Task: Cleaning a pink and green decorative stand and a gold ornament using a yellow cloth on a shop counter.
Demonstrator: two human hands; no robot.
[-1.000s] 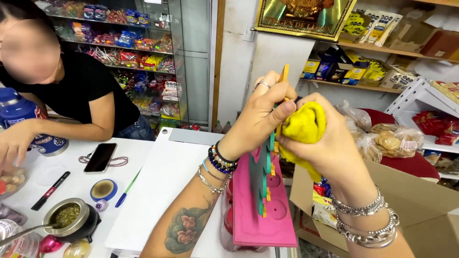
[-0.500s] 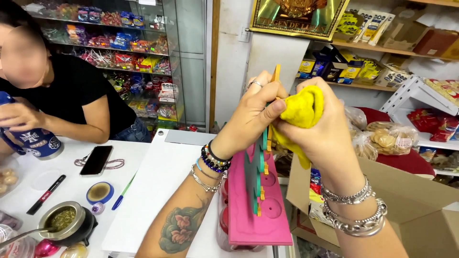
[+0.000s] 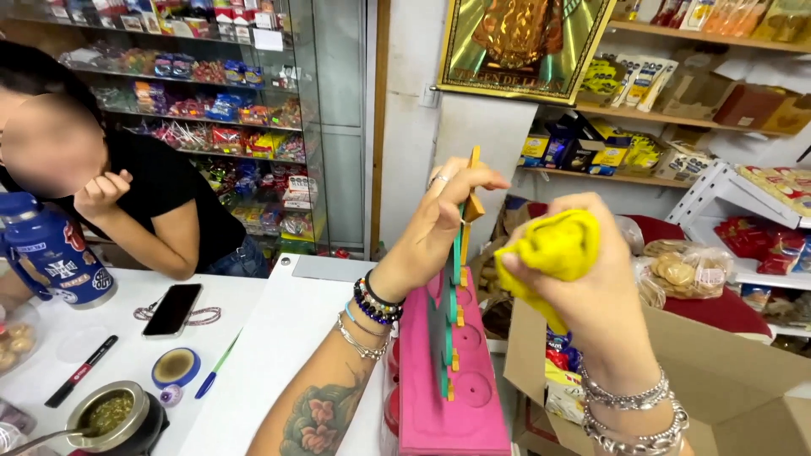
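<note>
Cloth (image 3: pixel 553 249) pulled off the toy, now clear to its right.
Half a second back the yellow cloth was pressed against the orange piece (image 3: pixel 474 203); the right hand (image 3: pixel 583 279) has drawn it away, fingers bunched tight around it, so that wipe looks finished. The left hand (image 3: pixel 439 224) pinches the toy's upright green strip (image 3: pixel 454 295) near the top, above the pink board (image 3: pixel 452 380). Across the white table (image 3: pixel 279 338), a seated person in black rests chin on hand.

At the lower left of the frame a white table (image 3: pixel 279 355) carries a black phone (image 3: pixel 172 309), a black marker (image 3: pixel 80 382), a blue pen (image 3: pixel 217 369) and a metal cup of green herb (image 3: pixel 108 415). A blue flask (image 3: pixel 52 252) stands at the left edge, and a person in a black top (image 3: pixel 165 198) sits behind it. Shelves of packaged goods (image 3: pixel 211 93) fill the upper left, and a gold-framed picture (image 3: pixel 525 44) hangs at the top centre.
</note>
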